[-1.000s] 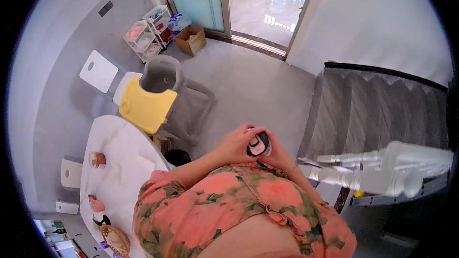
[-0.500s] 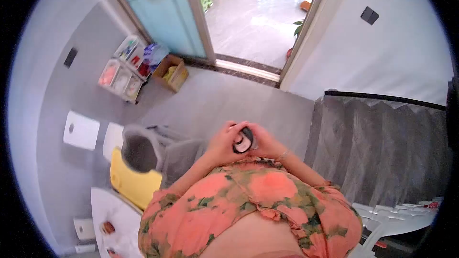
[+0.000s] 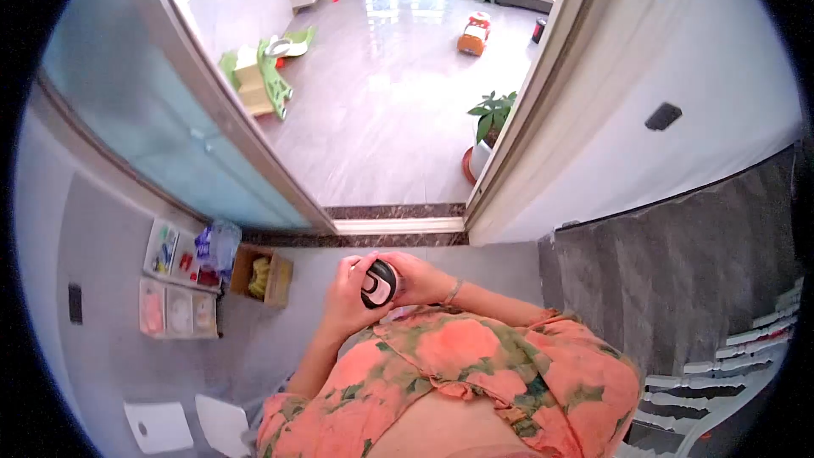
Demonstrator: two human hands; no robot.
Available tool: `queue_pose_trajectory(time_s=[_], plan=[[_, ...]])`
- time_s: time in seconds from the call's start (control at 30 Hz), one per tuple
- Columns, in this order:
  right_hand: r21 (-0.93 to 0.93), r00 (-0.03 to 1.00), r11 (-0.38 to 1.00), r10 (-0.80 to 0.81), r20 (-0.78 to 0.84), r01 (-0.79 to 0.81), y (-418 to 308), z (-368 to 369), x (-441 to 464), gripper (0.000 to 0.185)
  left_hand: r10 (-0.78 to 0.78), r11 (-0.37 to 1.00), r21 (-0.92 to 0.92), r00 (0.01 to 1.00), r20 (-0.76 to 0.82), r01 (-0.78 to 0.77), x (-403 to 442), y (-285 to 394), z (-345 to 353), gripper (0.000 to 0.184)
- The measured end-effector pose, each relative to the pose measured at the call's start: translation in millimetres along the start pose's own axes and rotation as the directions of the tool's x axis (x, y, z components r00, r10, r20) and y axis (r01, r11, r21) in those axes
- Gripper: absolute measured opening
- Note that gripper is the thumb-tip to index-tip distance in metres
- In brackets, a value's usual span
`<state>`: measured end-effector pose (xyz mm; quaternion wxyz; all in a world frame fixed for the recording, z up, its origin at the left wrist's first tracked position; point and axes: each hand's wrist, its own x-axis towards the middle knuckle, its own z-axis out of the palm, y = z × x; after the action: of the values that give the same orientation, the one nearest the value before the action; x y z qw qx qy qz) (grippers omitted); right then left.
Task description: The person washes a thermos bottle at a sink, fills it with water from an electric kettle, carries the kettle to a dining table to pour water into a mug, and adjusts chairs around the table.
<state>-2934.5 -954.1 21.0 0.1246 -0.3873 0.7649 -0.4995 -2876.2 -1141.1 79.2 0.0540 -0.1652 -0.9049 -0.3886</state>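
Close in front of my body, a small rounded object (image 3: 379, 284) with a black rim and a pale pink face sits between my two hands. Its kind is not clear. My left hand (image 3: 345, 298) is wrapped round its left side, fingers curled over the top. From the other side my right hand (image 3: 417, 280) grips it, with a thin bracelet on the wrist. The palms hide the object's lower part.
An open doorway with a raised sill (image 3: 398, 226) lies ahead. Beyond it are a potted plant (image 3: 492, 117), a toy car (image 3: 474, 36) and a green toy slide (image 3: 270, 85). Drawer units (image 3: 178, 307) and a cardboard box (image 3: 277, 282) stand left; dark stairs (image 3: 670, 263) lie right.
My view has moved forward to the doorway and shows more of the room beyond. The chairs and table at left have mostly slid out of sight. Both hands still hold the object.
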Motion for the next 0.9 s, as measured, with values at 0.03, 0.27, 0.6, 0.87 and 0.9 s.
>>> queue_pose_trajectory(time_s=[0.03,0.27,0.6,0.87,0.9], plan=[[0.024,0.999,0.999,0.048,-0.026,-0.047,13.6,-26.2,30.4,0.080,-0.011,0.999,-0.052,0.998,0.060,0.015,47.7,-10.1,-10.9,0.079],[0.025,0.959,0.987,0.161,-0.233,-0.160,115.4,-129.3,114.3,0.087,0.204,0.975,-0.126,0.962,0.183,-0.183,243.8,-87.1,10.8,0.079],[-0.034,0.944,0.984,0.158,-0.288,-0.175,260.1,-359.4,323.7,0.081,0.178,0.980,-0.114,0.970,0.168,-0.160,575.2,-167.4,15.5,0.082],[-0.049,0.888,0.961,0.231,-0.397,-0.272,376.6,-476.8,433.7,0.081,0.327,0.944,-0.116,0.914,0.238,-0.308,786.6,-246.8,44.5,0.083],[-0.023,0.893,0.970,0.212,-0.398,-0.241,377.4,-489.9,438.5,0.081,0.294,0.954,-0.126,0.924,0.245,-0.270,797.8,-241.3,42.3,0.084]])
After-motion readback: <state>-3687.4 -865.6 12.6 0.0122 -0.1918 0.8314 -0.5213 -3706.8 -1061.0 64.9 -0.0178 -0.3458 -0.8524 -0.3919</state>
